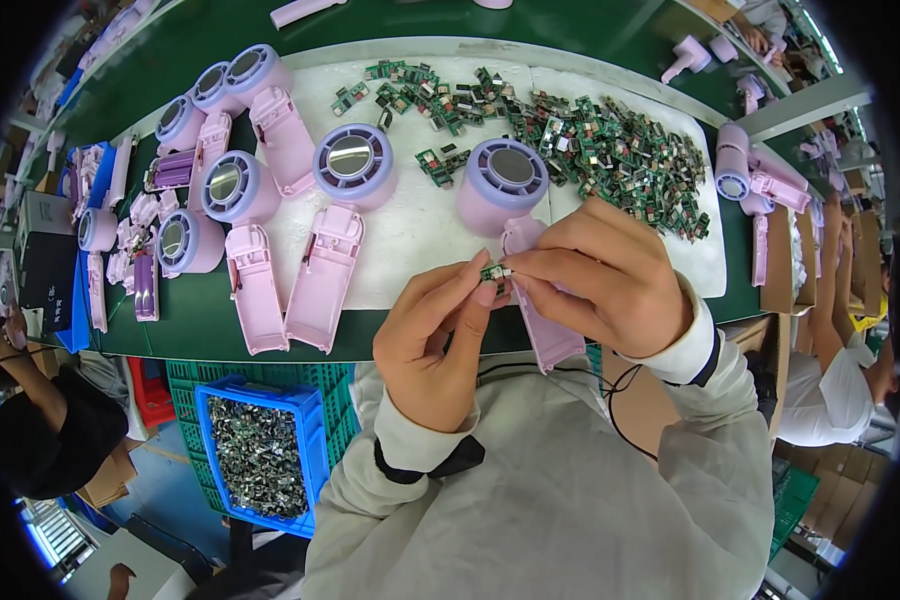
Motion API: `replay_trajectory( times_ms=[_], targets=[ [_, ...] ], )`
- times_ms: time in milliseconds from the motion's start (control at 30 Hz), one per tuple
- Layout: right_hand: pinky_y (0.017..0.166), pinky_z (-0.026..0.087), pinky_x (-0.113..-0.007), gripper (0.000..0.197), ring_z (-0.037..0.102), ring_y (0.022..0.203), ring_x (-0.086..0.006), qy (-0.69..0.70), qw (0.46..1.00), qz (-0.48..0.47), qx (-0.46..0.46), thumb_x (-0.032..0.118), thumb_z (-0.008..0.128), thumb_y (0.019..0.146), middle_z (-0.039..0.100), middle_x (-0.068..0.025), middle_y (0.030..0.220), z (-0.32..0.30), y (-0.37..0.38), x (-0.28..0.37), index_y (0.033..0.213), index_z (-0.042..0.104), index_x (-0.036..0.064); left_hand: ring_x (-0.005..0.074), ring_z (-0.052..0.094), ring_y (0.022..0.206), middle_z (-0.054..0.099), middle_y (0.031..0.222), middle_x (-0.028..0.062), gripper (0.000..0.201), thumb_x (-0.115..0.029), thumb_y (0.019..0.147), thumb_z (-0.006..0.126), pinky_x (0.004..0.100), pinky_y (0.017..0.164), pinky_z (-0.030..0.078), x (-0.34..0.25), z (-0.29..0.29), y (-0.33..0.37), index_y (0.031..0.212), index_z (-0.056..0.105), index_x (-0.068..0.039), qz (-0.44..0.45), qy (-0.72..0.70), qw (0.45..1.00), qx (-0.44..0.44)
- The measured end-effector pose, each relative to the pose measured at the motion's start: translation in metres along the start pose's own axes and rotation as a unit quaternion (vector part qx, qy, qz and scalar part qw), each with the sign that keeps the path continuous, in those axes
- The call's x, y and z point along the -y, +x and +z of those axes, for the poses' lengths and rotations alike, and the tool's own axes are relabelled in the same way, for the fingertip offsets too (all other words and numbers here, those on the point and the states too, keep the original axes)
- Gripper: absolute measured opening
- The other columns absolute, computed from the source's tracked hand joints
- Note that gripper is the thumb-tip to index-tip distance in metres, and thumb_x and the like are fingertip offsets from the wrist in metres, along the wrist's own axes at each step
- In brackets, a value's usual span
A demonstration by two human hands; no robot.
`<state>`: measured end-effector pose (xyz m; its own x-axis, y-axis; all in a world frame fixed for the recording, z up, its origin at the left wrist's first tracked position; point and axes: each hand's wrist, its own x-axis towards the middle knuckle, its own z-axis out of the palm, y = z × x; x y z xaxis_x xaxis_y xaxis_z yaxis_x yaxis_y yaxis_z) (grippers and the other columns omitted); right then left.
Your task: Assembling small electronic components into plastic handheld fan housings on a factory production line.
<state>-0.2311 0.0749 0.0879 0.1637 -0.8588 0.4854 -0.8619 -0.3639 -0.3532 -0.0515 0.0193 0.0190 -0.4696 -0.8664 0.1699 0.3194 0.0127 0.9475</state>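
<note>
A small green circuit board (494, 272) is pinched between the thumb and forefinger of my left hand (428, 345). My right hand (610, 285) is closed in a pinch right at the board's edge; what its fingertips grip is too small to make out. Just beyond and below both hands lies a pink and lilac handheld fan (505, 185), its opened handle (553, 340) running under my right hand toward the table's front edge. To the left, two more fans (354, 165) (238, 187) lie with their handle shells open.
A big pile of circuit boards (620, 160) spreads over the white foam sheet (440, 235). More fans and purple batteries (145, 285) crowd the left. Below the table edge stands a blue crate (315, 440) of small parts. A black cable (610, 390) crosses near my lap. Other people work at both sides.
</note>
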Motion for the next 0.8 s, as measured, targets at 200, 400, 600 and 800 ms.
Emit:
replay_trajectory(
  times_ms=[200,400,600,800],
  targets=[
    [0.061,0.049,-0.033,0.024,0.060,0.073,-0.0242,-0.001,1.000,-0.006,0.000,0.000,0.081,0.074,0.066,-0.0074,0.091,0.000,-0.002,0.000,0.097,0.075,0.0008,0.0199,0.071,0.097,0.067,0.116,0.0161,0.033,0.007,0.095,0.066,0.0275,0.081,0.057,0.000,-0.007,-0.001,0.126,0.070,-0.001,0.021,0.045,0.998,0.031],
    [0.059,0.048,-0.034,0.021,0.060,0.072,-0.0235,0.027,0.999,0.010,-0.015,0.000,0.080,0.075,0.066,-0.0079,0.090,0.005,-0.005,0.003,0.095,0.074,0.0005,0.0262,0.071,0.094,0.066,0.116,0.0181,0.038,0.011,0.091,0.066,0.0286,0.080,0.056,-0.004,-0.013,0.001,0.126,0.070,0.000,0.139,0.255,0.955,0.055],
    [0.058,0.048,-0.032,0.018,0.061,0.070,-0.0228,0.095,0.986,0.106,-0.082,0.000,0.079,0.077,0.065,-0.0085,0.088,0.017,-0.006,0.026,0.095,0.074,0.0011,0.0267,0.068,0.095,0.065,0.115,0.0178,0.041,0.013,0.087,0.069,0.0290,0.079,0.057,-0.008,0.000,-0.012,0.127,0.068,0.004,0.217,0.369,0.904,-0.005],
    [0.057,0.047,-0.031,0.021,0.062,0.070,-0.0190,0.152,0.974,0.146,-0.078,0.000,0.080,0.077,0.066,-0.0079,0.086,0.009,-0.006,0.024,0.097,0.075,0.0005,0.0322,0.065,0.105,0.062,0.120,0.0207,0.047,0.014,0.084,0.070,0.0350,0.084,0.057,-0.018,0.000,-0.010,0.131,0.064,0.008,0.246,0.385,0.889,0.029]
  ],
)
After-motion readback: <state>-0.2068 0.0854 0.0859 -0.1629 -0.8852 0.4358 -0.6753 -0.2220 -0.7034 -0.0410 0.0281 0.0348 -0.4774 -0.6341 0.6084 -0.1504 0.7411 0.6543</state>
